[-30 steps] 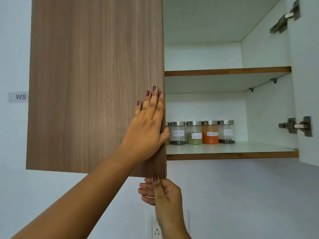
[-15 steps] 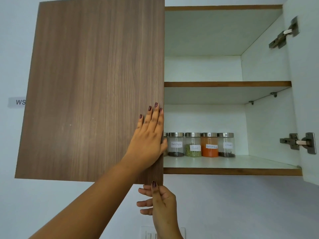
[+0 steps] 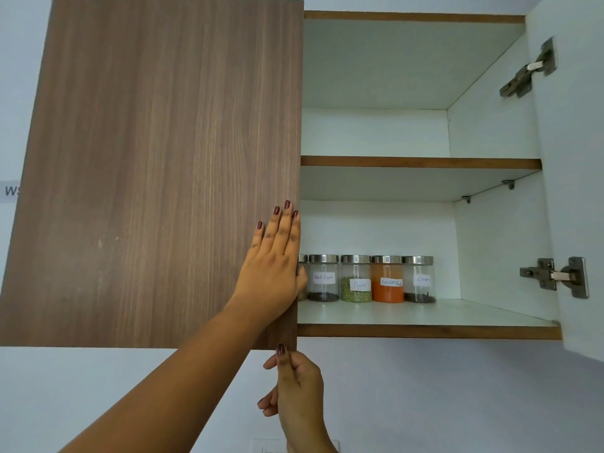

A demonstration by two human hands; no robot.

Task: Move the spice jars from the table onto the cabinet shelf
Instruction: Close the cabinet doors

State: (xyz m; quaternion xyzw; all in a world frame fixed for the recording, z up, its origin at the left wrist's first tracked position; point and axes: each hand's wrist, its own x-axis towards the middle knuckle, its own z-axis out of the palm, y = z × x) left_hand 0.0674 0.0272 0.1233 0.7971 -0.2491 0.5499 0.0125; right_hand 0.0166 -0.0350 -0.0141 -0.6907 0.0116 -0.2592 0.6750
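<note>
There, part-filled spice jars (image 3: 356, 279) on shelf (image 3: 474, 315).

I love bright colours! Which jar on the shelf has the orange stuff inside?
The jar second from the right, beside the green-filled jar. It alone holds bright orange powder; the others hold green or dark bits.

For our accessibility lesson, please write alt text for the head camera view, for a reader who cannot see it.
A left hand lies flat on a wooden cabinet door while the right hand pinches its lower corner; labelled spice jars stand in a row on the lower shelf.
</note>
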